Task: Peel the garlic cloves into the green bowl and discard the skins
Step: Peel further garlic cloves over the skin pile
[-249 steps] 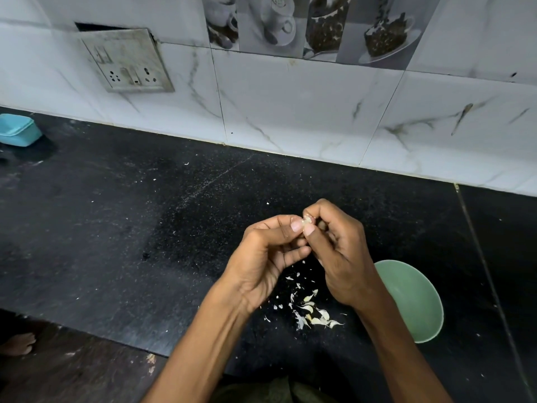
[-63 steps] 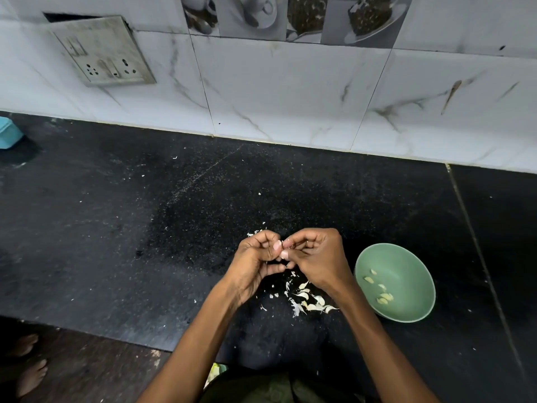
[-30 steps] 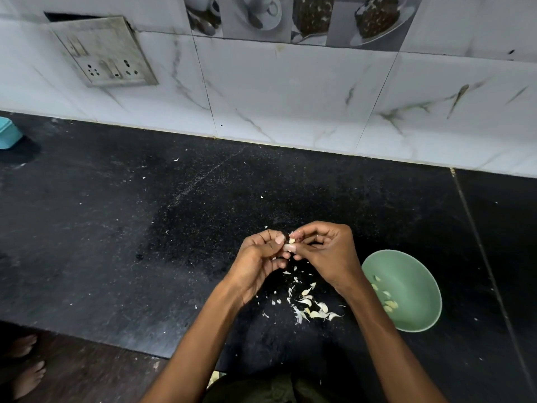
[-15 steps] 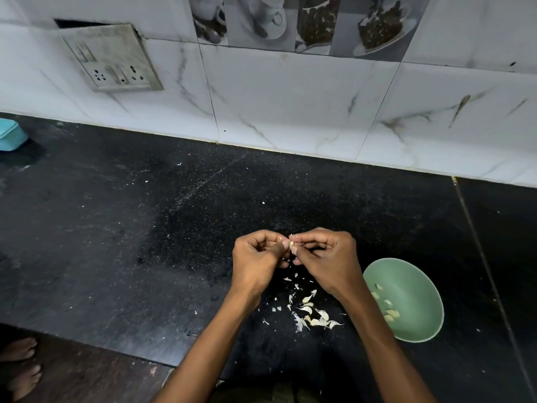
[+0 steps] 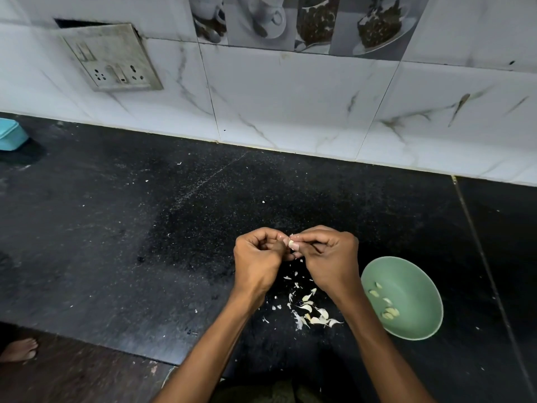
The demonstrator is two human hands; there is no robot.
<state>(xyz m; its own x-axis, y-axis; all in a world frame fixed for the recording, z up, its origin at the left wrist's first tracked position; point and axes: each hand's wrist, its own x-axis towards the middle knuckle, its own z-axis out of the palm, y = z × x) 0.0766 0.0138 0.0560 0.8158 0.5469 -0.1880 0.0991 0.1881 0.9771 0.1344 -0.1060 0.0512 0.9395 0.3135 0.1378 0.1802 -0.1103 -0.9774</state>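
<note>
Head view: left hand [image 5: 257,264] and right hand [image 5: 329,257] meet above the black counter [image 5: 122,234], fingers curled, both pinching one garlic clove [image 5: 291,243] between the fingertips; how much skin is left on it is hard to tell. Loose skins [image 5: 311,314] lie on the counter right below the hands. Green bowl [image 5: 418,289] sits just right of the right wrist, a few peeled cloves [image 5: 388,312] inside. Blue container [image 5: 11,136] at far left edge, wall socket [image 5: 112,58] on the tiles.
</note>
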